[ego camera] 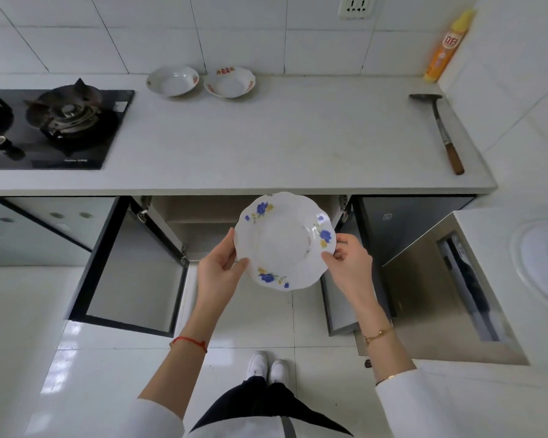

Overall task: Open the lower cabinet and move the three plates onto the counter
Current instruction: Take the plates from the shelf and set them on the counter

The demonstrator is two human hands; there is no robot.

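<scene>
I hold a white scalloped plate with blue flowers (283, 241) in front of the open lower cabinet (203, 229), below the counter's front edge. My left hand (220, 267) grips its left rim and my right hand (350, 262) pinches its right rim. Two other white plates stand side by side at the back of the counter (266, 137): a round one with small red marks (172, 80) and a scalloped one with red patterns (229, 82). Both cabinet doors, the left door (130, 270) and the right door (339, 308), are swung wide open. The shelves I can see inside are bare.
A black gas stove (51, 124) fills the counter's left end. A spatula with a wooden handle (440, 128) lies at the right end, and a yellow-orange bottle (450, 47) stands in the back right corner. A white appliance (538, 257) sits to the right.
</scene>
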